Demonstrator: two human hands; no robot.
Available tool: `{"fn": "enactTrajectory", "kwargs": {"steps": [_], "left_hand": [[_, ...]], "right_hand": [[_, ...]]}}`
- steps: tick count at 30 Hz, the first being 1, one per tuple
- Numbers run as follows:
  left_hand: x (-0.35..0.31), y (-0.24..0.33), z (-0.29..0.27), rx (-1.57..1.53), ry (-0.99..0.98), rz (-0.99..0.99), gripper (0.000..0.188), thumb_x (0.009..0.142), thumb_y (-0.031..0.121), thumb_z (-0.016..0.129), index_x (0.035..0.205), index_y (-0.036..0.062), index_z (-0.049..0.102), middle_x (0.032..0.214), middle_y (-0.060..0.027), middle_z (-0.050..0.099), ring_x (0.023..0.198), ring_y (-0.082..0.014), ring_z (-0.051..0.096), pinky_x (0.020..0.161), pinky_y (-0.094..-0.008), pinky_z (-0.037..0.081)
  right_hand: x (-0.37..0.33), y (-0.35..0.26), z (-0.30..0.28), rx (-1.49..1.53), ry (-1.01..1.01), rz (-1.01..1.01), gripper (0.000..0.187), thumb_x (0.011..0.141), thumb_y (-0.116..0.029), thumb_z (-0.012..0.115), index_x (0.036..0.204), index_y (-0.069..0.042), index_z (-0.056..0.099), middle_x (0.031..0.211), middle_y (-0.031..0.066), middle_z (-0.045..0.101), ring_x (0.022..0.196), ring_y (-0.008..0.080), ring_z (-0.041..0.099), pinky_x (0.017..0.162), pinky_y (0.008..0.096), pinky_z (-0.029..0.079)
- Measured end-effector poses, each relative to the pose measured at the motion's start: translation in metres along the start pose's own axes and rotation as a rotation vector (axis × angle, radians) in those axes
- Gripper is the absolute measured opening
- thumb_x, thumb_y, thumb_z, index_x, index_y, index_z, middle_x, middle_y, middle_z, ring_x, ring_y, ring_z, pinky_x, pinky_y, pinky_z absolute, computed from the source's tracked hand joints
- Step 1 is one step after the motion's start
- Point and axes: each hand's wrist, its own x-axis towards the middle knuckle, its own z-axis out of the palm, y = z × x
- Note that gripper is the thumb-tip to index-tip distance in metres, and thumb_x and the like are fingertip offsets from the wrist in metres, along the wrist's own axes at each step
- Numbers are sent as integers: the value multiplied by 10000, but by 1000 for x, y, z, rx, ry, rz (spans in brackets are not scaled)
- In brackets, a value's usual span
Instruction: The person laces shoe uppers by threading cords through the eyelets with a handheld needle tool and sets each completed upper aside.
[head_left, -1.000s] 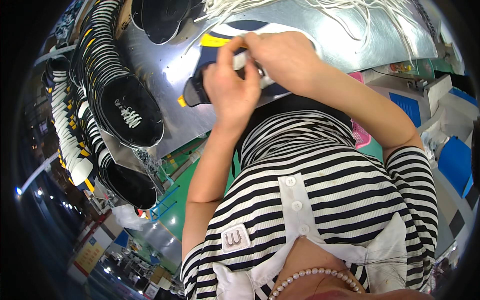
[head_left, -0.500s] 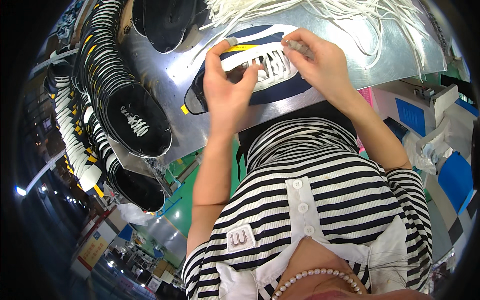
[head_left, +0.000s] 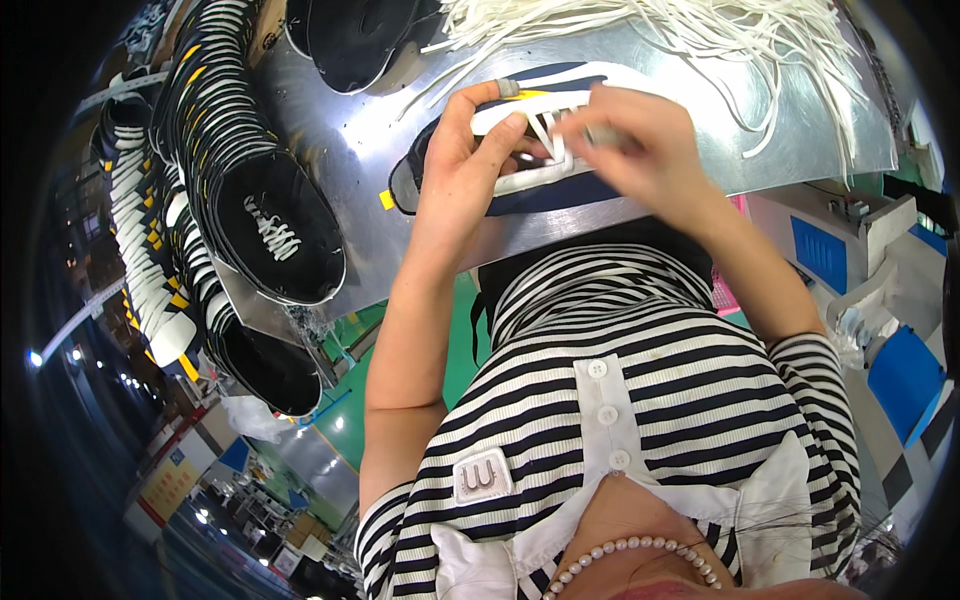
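A navy and white shoe upper with a yellow tab lies flat on the shiny metal table in front of me. My left hand grips its near edge, thumb pressed on the white lacing panel. My right hand is over the right side of the upper, fingers pinched on a white lace threaded through the eyelets. Its motion blurs the fingertips.
A heap of loose white laces covers the table's far side. Stacks of laced black shoe uppers run along the left, more black uppers at the far left. Blue bins and a pink basket stand at my right.
My right hand has come back from the upper's right end to its lacing panel, pulling the lace. My left hand has shifted its grip slightly toward the near edge.
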Motion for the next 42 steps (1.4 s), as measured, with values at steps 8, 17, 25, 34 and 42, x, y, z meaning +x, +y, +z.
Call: {"fn": "enactTrajectory", "kwargs": {"steps": [8, 17, 25, 34, 42], "left_hand": [[10, 6, 9, 227, 88, 71, 374, 981, 177, 549, 1279, -15, 433, 916, -147, 672, 788, -181, 669, 710, -292, 517], [-42, -4, 14, 899, 159, 507, 256, 824, 113, 731, 1036, 33, 612, 880, -161, 675, 760, -336, 660, 651, -386, 506], [-41, -4, 10, 825, 123, 373, 223, 864, 99, 713, 1048, -1, 636, 796, -102, 679, 683, -108, 600, 647, -244, 475], [-30, -10, 21, 943, 202, 386, 282, 829, 313, 705, 963, 78, 624, 775, -123, 688, 683, -322, 663, 612, -421, 493], [-27, -3, 23, 970, 196, 192, 338, 835, 282, 738, 1036, 60, 581, 901, -131, 712, 788, -324, 691, 709, -375, 518]], "right_hand": [[-31, -13, 3, 137, -95, 112, 198, 815, -31, 700, 1008, -73, 714, 708, 57, 587, 569, 121, 516, 484, 278, 370], [-41, -22, -17, 273, -159, 790, 201, 877, -168, 713, 1002, -10, 723, 873, -10, 677, 784, 61, 577, 715, 197, 442], [-39, -22, 12, 563, 64, 667, 157, 856, -149, 735, 906, -3, 706, 768, -32, 636, 690, 17, 521, 608, 193, 418], [-29, -8, 14, 473, 98, 454, 189, 884, -177, 713, 945, -6, 660, 747, -30, 611, 687, 33, 515, 623, 194, 416], [-55, -25, -6, 217, -87, 526, 184, 960, -168, 600, 969, -12, 503, 726, 72, 615, 643, 132, 584, 576, 276, 450]]}}
